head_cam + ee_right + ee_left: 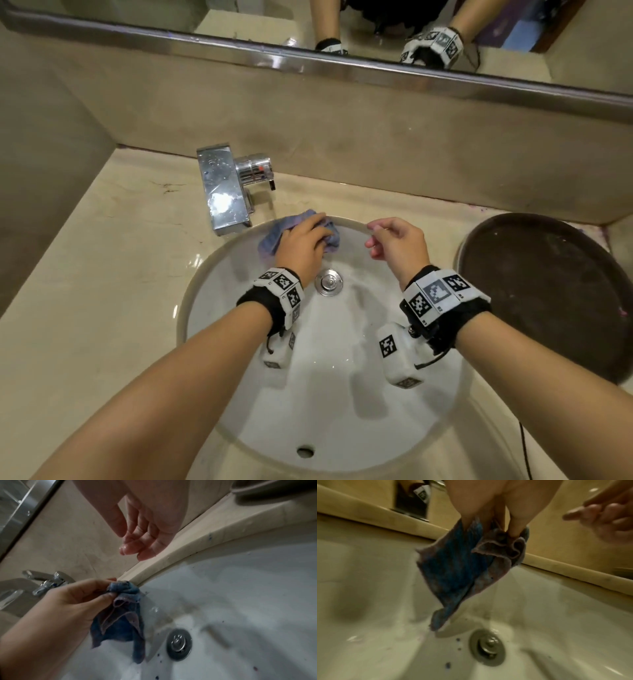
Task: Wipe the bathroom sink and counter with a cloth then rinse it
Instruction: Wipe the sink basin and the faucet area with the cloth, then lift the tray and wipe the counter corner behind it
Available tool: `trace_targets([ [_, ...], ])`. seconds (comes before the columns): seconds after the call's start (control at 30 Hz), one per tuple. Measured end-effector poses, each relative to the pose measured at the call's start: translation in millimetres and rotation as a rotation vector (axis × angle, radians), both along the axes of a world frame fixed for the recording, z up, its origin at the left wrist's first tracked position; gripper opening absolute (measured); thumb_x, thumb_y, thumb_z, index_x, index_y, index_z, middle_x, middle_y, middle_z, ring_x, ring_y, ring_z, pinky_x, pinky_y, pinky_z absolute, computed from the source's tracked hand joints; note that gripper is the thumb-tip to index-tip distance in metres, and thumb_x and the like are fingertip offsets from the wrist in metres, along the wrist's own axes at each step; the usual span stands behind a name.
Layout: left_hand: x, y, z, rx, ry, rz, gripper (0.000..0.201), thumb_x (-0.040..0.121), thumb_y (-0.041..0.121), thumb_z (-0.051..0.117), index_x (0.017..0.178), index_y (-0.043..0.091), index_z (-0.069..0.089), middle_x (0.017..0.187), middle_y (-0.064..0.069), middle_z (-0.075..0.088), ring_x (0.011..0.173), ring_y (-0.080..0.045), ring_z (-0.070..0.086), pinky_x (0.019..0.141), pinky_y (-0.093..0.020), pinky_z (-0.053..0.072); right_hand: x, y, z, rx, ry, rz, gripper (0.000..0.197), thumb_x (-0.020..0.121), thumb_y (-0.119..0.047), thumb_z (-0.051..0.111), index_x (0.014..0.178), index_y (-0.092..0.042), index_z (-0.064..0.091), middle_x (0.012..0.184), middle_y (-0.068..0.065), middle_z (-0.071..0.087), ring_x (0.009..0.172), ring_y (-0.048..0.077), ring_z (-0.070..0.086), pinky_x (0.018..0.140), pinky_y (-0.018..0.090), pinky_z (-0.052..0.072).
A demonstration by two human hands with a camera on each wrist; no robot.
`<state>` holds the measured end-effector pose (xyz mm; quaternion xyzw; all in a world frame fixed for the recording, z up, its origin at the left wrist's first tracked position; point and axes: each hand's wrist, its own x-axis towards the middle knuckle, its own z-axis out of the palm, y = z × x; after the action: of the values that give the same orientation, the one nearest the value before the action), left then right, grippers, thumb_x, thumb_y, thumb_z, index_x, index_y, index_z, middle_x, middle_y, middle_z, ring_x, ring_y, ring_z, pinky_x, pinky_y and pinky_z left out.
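From the head camera, the left hand [303, 241] covers most of the blue cloth [274, 236], so its folds are hidden. The dark round tray [548, 294] at the counter's right edge is cut off by the frame. The mirror [376, 27] shows only reflected wrists. In the left wrist view the right hand [606, 516] is blurred, and the faucet [412, 503] is dark and indistinct.

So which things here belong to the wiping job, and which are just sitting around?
Part of the job:
- blue-purple cloth, pinched by the left hand
- white round sink basin
- beige marble counter
- chrome faucet

Just lying about:
- dark round tray
- wall mirror
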<state>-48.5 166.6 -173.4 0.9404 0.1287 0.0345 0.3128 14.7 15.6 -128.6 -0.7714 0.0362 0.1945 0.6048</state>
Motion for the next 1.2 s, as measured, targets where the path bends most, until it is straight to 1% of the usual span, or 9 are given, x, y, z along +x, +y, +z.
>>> trace_targets([
  [0.13,16.8,-47.4,24.3,-0.121,-0.144,-0.088,0.024,0.086,-0.006,0.049,0.104,-0.007,0.065,0.131,-0.024,0.052,0.109,-0.023,0.055,0.096,-0.015,0.036,9.2,-43.3,9.8,-0.051,-0.052,-0.129,0.02,0.09,-0.002,0.046,0.081,-0.011,0.061,0.058,0.006,0.054,0.044,0.012,0.045,0.051,0.022,0.043],
  [0.2,25.8,-59.0,28.2,-0.135,-0.143,-0.077,0.022,0.084,0.001,0.05,0.095,0.0,0.068,0.131,-0.02,0.053,0.116,-0.03,0.053,0.1,-0.031,0.04,12.5,-74.7,11.8,-0.131,-0.067,-0.228,0.018,0.088,-0.005,0.048,0.08,-0.012,0.062,0.057,0.004,0.055,0.045,0.015,0.045,0.051,0.026,0.043],
  [0.3,40.7,-80.8,34.1,-0.113,-0.151,-0.108,0.018,0.085,0.003,0.053,0.092,0.001,0.069,0.123,-0.017,0.053,0.11,-0.032,0.053,0.09,-0.027,0.041,11.3,-128.6,13.4,-0.291,-0.07,-0.425,0.017,0.084,-0.015,0.053,0.07,-0.02,0.063,0.061,0.002,0.061,0.06,0.022,0.055,0.071,0.04,0.051],
  [0.53,63.1,-127.2,47.4,-0.092,-0.152,-0.151,0.018,0.089,0.005,0.052,0.098,0.0,0.066,0.099,-0.001,0.047,0.088,-0.017,0.05,0.086,-0.015,0.039,-31.1,-238.6,19.1,-0.698,0.061,-0.829,0.04,0.084,-0.017,0.063,0.12,-0.007,0.047,0.135,0.018,0.042,0.127,0.033,0.039,0.103,0.039,0.033],
  [0.6,64.9,-134.3,41.4,-0.016,-0.081,-0.177,0.022,0.09,0.013,0.05,0.106,0.012,0.065,0.11,-0.008,0.054,0.1,-0.027,0.052,0.09,-0.032,0.043,-44.4,-255.4,16.8,-0.716,0.196,-0.85,0.054,0.084,-0.018,0.065,0.13,-0.006,0.04,0.142,0.018,0.036,0.131,0.035,0.035,0.106,0.041,0.032],
  [0.77,63.3,-138.4,23.0,0.02,0.067,-0.212,0.025,0.09,0.023,0.047,0.109,0.021,0.064,0.118,-0.007,0.058,0.111,-0.029,0.052,0.098,-0.044,0.041,-59.6,-264.9,-0.3,-0.625,0.376,-0.741,0.052,0.087,-0.008,0.057,0.133,0.001,0.036,0.133,0.024,0.049,0.121,0.039,0.049,0.096,0.039,0.041],
  [0.87,60.9,-131.4,-13.3,-0.02,0.039,-0.338,0.022,0.081,0.038,0.039,0.09,0.032,0.059,0.104,-0.003,0.055,0.096,-0.032,0.057,0.084,-0.05,0.051,-60.4,-263.7,-2.2,-0.623,0.367,-0.742,0.047,0.087,-0.005,0.053,0.131,0.002,0.037,0.131,0.025,0.05,0.119,0.039,0.05,0.093,0.038,0.042],
  [1.0,41.4,-144.9,3.5,-0.023,0.046,-0.341,0.026,0.08,0.022,0.048,0.093,0.009,0.067,0.103,-0.015,0.062,0.097,-0.037,0.058,0.086,-0.046,0.049,-71.7,-276.4,-1.0,-0.623,0.374,-0.745,0.045,0.088,-0.004,0.051,0.13,-0.001,0.036,0.129,0.024,0.052,0.116,0.038,0.052,0.086,0.036,0.042],
  [1.2,36.0,-160.0,16.0,-0.058,-0.031,-0.308,0.026,0.08,0.017,0.047,0.095,0.008,0.067,0.103,-0.015,0.066,0.102,-0.035,0.058,0.09,-0.047,0.044,-121.9,-309.1,-12.6,-0.655,0.429,-0.698,0.044,0.081,-0.008,0.056,0.122,-0.007,0.038,0.095,0.015,0.053,0.082,0.03,0.054,0.076,0.039,0.048],
])
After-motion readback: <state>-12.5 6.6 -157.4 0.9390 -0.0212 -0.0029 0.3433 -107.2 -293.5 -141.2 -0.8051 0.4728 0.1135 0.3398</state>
